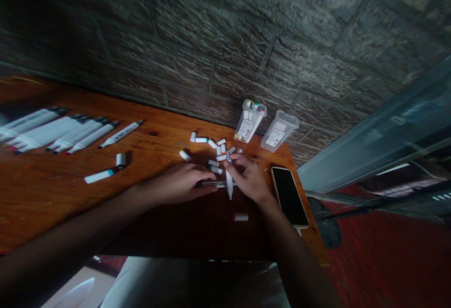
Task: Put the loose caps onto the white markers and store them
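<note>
Wooden table (158, 120), dim light, near part in deep shadow. Right hand (252, 176) grasps a white marker (229, 185) near its far end, thumb and fingers around it; the marker's other end points toward the near side, and the fingers crowd its far end. Left hand (179, 181), just left of it, is curled with thumb and finger either side of a second marker (217, 184); pinched or only lying there, cannot tell. That one runs crosswise, its right end partly behind the upright-looking white marker.

Loose caps (221, 149) are heaped just beyond the hands, some overlapping, count unclear. One red-ended cap (241, 217) sits alone on the near side. Left: a row of markers (49, 132), blurred, cut off by the frame edge; a lone marker (120, 134) to its right; nearer, a short teal-banded piece (98, 176) and a standing cap (120, 159).

Far right, two clear containers by the stone wall (197, 40): the left container (251, 122) holds several markers, label too small to read; the right container (280, 131) is hazy inside. Dark-screened phone (291, 195) near the right edge.
</note>
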The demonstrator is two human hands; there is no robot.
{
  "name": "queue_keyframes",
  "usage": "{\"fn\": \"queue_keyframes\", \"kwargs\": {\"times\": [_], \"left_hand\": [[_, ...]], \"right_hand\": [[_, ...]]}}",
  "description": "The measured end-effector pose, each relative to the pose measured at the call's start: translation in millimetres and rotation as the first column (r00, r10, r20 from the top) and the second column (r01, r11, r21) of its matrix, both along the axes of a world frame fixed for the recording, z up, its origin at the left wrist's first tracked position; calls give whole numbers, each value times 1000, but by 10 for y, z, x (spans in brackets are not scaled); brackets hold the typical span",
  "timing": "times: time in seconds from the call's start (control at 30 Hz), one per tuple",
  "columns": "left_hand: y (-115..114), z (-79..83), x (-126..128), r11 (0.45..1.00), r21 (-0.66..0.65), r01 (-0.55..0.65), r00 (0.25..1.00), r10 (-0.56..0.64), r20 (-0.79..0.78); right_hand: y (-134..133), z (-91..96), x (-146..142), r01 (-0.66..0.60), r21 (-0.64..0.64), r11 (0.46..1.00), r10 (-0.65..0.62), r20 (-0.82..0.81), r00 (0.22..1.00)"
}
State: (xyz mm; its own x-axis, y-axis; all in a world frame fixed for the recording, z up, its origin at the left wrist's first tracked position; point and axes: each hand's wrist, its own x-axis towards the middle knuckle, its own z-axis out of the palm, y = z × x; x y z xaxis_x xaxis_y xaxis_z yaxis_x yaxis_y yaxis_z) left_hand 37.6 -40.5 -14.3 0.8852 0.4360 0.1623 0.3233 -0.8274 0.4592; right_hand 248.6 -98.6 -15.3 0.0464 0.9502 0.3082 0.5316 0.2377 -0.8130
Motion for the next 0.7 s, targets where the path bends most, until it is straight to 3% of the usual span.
{"fn": "queue_keyframes", "kwargs": {"times": [0.23, 0.7], "left_hand": [[4, 18, 0, 1000, -11, -3, 999, 3, -48], [41, 11, 11, 999, -27, 34, 999, -33, 35]], "right_hand": [[20, -9, 7, 13, 32, 999, -11, -61, 998], [-1, 15, 10, 28, 54, 998, -26, -30, 999]]}}
